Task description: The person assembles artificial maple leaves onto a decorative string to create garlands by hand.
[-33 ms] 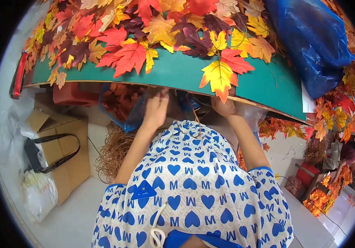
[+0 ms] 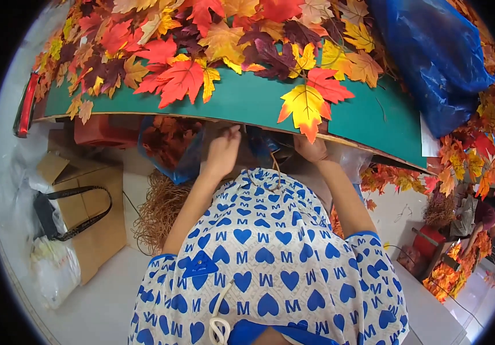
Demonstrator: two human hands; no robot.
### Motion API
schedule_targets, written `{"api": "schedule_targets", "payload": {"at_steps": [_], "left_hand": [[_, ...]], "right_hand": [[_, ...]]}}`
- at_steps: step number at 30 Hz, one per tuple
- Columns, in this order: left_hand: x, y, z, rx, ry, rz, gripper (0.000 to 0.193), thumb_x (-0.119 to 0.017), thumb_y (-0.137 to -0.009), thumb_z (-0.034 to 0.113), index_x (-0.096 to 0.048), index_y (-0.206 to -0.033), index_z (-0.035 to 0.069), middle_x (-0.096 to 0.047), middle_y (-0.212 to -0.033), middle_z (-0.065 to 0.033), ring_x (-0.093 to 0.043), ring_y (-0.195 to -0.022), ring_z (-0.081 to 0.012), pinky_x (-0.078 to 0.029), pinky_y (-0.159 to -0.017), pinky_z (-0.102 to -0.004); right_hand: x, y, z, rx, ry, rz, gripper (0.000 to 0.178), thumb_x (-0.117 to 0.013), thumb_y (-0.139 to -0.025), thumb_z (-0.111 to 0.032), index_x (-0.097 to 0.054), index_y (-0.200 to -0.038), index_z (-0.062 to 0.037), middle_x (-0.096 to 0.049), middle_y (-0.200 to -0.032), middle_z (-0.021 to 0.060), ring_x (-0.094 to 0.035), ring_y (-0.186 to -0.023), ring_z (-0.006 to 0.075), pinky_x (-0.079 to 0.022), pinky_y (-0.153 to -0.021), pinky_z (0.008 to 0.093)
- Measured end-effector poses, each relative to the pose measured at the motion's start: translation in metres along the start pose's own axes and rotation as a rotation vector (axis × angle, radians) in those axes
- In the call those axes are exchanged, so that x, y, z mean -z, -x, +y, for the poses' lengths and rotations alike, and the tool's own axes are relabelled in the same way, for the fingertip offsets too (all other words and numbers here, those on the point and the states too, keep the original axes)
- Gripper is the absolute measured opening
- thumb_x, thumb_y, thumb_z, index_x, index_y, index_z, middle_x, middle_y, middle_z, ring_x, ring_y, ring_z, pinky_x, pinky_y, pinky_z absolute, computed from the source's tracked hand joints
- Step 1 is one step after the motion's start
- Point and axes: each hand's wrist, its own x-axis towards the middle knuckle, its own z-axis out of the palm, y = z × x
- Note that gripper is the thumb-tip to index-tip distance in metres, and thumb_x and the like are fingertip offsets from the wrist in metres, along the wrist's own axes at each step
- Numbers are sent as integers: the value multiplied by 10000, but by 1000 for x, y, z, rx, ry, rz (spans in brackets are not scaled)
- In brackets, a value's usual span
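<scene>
Just under the front edge of the green tabletop (image 2: 368, 123), my left hand (image 2: 223, 152) is raised with its fingers curled together. Whatever they may hold is too small or hidden to name. My right hand (image 2: 311, 149) reaches below the same edge, and the board hides its fingertips. A yellow artificial maple leaf with red tips (image 2: 304, 106) hangs over the edge just above it, beside a red leaf (image 2: 329, 85). Between my hands, a thin brown stem (image 2: 275, 164) lies against my patterned apron.
Artificial autumn leaves (image 2: 224, 43) cover the far tabletop, with a blue plastic bag (image 2: 431, 57) at right. Below stand a blue bag of dark red leaves (image 2: 170, 144), a brown wiry bundle (image 2: 161, 213) and a cardboard box (image 2: 101, 224). Another person (image 2: 486, 218) is at far right.
My left hand has shifted slightly to the right and turned, its fingers more curled. My right hand stays in place under the edge.
</scene>
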Motion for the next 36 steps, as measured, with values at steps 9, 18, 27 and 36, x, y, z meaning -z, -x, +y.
{"api": "schedule_targets", "payload": {"at_steps": [9,18,27,36], "left_hand": [[-36,-15,-41,-72,246,343,428,-518,-781,-62,-477,-1186,71,-599,-1054,-142,-646,-869,-235,-518,-734,-330],[0,10,-33,267,1078,204,234,-483,-786,-74,-518,-1007,-6,-567,-1122,-191,-606,-1009,-294,-508,-826,-387],[-15,-24,-51,76,1668,-31,374,-556,-869,56,-460,-1230,77,-579,-1167,-85,-535,-1134,-278,-426,-976,-387],[-25,6,-28,-56,1351,-50,439,-575,-828,-40,-418,-1225,62,-605,-948,-95,-611,-975,-244,-493,-895,-366]], "right_hand": [[12,4,-3,-417,-765,-138,203,-531,-912,-129,-574,-1084,-30,-620,-981,142,-583,-969,280,-455,-832,349],[34,4,22,-571,-1355,-600,207,-498,-941,-105,-617,-1107,-71,-568,-775,-17,-432,-620,62,-347,-536,194],[50,12,16,-265,-604,-967,249,-495,-862,-81,-606,-1083,-109,-583,-802,31,-573,-830,157,-451,-764,294],[2,74,55,-90,566,-238,355,-476,-858,-207,-567,-1200,-181,-611,-1080,87,-503,-1123,307,-344,-965,472]]}}
